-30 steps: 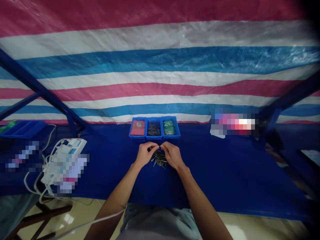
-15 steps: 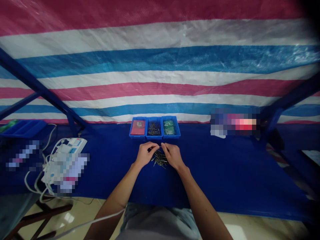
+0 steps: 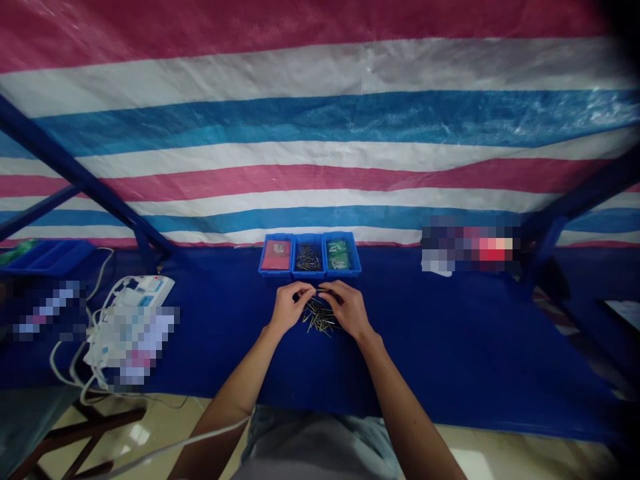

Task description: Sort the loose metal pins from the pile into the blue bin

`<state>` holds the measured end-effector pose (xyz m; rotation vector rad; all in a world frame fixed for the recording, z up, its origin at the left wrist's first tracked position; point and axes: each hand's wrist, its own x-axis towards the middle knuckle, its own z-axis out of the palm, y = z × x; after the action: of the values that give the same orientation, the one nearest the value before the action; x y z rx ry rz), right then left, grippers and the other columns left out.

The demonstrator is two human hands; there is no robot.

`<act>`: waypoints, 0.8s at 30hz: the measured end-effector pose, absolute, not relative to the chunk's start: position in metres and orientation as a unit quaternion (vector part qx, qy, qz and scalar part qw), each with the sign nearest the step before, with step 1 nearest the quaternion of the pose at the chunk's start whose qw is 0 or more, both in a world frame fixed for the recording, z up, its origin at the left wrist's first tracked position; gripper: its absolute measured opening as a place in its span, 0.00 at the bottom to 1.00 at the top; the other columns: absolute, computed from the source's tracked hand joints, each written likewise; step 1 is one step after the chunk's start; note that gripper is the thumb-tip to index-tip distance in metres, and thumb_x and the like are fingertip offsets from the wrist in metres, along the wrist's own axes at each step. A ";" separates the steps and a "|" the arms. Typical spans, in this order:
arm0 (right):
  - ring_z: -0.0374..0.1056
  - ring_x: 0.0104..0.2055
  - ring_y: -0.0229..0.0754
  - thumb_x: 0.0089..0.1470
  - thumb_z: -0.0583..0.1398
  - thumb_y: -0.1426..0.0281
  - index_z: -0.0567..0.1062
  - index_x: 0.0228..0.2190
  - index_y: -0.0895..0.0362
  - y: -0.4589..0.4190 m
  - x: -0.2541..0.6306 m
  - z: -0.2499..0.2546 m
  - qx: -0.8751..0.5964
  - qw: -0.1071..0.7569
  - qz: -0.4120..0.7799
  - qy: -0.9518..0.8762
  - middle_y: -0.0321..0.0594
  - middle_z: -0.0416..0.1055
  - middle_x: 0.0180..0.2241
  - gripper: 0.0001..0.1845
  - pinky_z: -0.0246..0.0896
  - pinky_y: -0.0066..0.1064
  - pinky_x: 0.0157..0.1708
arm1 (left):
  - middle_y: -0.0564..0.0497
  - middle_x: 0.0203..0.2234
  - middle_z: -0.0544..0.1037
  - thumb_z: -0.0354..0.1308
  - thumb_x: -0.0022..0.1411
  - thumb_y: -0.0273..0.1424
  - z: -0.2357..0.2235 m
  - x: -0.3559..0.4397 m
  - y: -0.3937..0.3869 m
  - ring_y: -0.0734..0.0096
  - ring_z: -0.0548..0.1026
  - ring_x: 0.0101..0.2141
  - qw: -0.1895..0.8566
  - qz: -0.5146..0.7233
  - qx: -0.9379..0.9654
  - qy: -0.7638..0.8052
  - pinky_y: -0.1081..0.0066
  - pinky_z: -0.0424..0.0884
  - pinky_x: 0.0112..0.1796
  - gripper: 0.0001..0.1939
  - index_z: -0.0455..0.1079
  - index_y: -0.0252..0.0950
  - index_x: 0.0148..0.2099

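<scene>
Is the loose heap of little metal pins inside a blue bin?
No, the loose heap of small metal pins lies on the blue table cover, in front of the three blue plastic bins.

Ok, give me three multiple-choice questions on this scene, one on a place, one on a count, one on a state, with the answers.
1. Where is the loose pile of pins?
A. On the blue sheet
B. On the striped tarp
C. On the floor

2. How many blue bins stand in the row?
A. Two
B. Four
C. Three

3. How are the left hand and right hand placed?
A. Inside the bins
B. Over the pile, fingertips close together
C. Behind the back

1 A: the pins lie loose on the sheet.
2 C: three bins stand side by side.
3 B: both hands curve over the pile.
</scene>
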<state>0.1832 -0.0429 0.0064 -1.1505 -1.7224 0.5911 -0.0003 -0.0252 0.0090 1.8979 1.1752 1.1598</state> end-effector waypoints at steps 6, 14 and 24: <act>0.73 0.37 0.43 0.65 0.55 0.68 0.81 0.38 0.51 -0.042 0.182 0.002 -0.456 0.474 0.238 -0.715 0.41 0.77 0.36 0.13 0.67 0.33 0.40 | 0.49 0.31 0.82 0.59 0.66 0.34 0.010 0.000 -0.026 0.70 0.76 0.30 0.312 0.433 0.724 0.436 0.71 0.70 0.36 0.10 0.78 0.35 0.37; 0.71 0.32 0.42 0.67 0.54 0.65 0.79 0.36 0.53 -0.044 0.184 0.002 -0.476 0.435 0.211 -0.735 0.41 0.75 0.32 0.14 0.62 0.31 0.35 | 0.49 0.31 0.82 0.59 0.66 0.35 0.008 0.000 -0.025 0.70 0.76 0.30 0.313 0.433 0.723 0.438 0.72 0.71 0.37 0.11 0.78 0.35 0.36; 0.61 0.22 0.37 0.69 0.49 0.63 0.67 0.24 0.54 -0.045 0.180 0.002 -0.514 0.371 0.207 -0.745 0.33 0.65 0.21 0.21 0.49 0.28 0.26 | 0.48 0.31 0.81 0.58 0.67 0.37 0.009 0.001 -0.025 0.69 0.76 0.30 0.309 0.427 0.730 0.435 0.71 0.71 0.36 0.12 0.78 0.35 0.37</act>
<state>0.1797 -0.0448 0.0024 -1.3186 -1.9112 0.5320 0.0008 -0.0254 0.0089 1.9288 1.1489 1.1285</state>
